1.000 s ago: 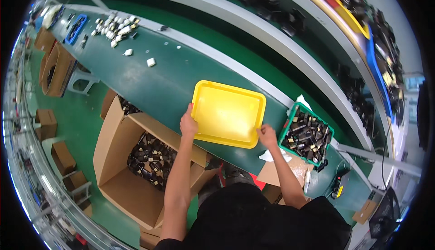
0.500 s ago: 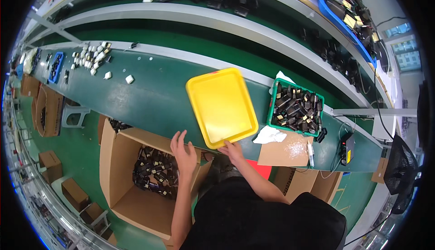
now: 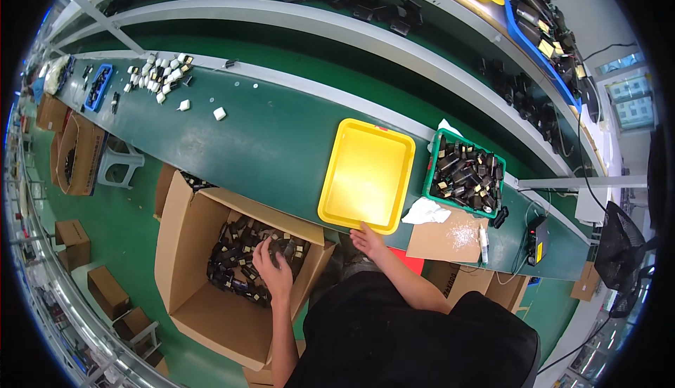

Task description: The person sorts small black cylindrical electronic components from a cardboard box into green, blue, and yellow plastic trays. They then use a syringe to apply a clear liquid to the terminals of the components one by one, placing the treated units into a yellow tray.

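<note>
An empty yellow plastic tray (image 3: pixel 368 174) lies on the green workbench. My right hand (image 3: pixel 368 242) is at its near rim, fingers stretched and apart, the fingertips at or just touching the edge. Over the open cardboard box (image 3: pixel 204 311) in front of the bench, my left hand (image 3: pixel 273 268) is lowered with fingers spread and slightly bent. Many small black parts, some with pale labels (image 3: pixel 235 265), fill the bottom of the box. Dark parts show between the left thumb and fingers; none appears gripped.
Right of the tray stands a green basket (image 3: pixel 429 184) full of black parts. Near it are white tissue (image 3: pixel 425 211), a cardboard sheet (image 3: pixel 439 239) and a white tube (image 3: pixel 484 245). White blocks (image 3: pixel 156 75) and a blue bin (image 3: pixel 98 87) occupy the bench's far left. Shelves (image 3: pixel 330 29) run behind.
The tray has turned straighter and shifted right relative to my hands; my right hand's hold on its rim has loosened. My left hand has moved down over the parts in the box.
</note>
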Tool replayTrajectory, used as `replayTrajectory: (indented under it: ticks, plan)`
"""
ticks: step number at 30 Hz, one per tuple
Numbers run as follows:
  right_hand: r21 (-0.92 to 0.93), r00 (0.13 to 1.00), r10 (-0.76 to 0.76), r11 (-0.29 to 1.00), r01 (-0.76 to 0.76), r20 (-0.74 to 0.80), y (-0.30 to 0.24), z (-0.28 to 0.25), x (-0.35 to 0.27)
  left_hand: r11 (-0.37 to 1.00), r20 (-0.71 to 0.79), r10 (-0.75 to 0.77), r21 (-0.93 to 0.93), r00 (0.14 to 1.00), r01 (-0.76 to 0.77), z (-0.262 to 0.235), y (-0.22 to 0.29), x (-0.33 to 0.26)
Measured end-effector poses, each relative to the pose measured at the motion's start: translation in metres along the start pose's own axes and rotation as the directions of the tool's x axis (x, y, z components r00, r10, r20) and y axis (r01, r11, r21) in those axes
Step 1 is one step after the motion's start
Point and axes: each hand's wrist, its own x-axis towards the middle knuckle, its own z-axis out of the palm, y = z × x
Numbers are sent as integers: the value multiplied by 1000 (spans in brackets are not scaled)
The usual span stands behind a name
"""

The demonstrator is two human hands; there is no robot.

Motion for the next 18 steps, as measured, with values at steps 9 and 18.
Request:
replayTrajectory:
  ticks: [9, 18]
  plan:
    - [-43, 964, -257, 965, 260, 62, -41, 34, 8, 999, 100, 3, -34, 995, 0, 13, -6, -3]
    - [-72, 944, -142, 983, 170, 298, -46, 193, 45, 1000, 211, 7, -9, 977, -5, 20, -6, -7]
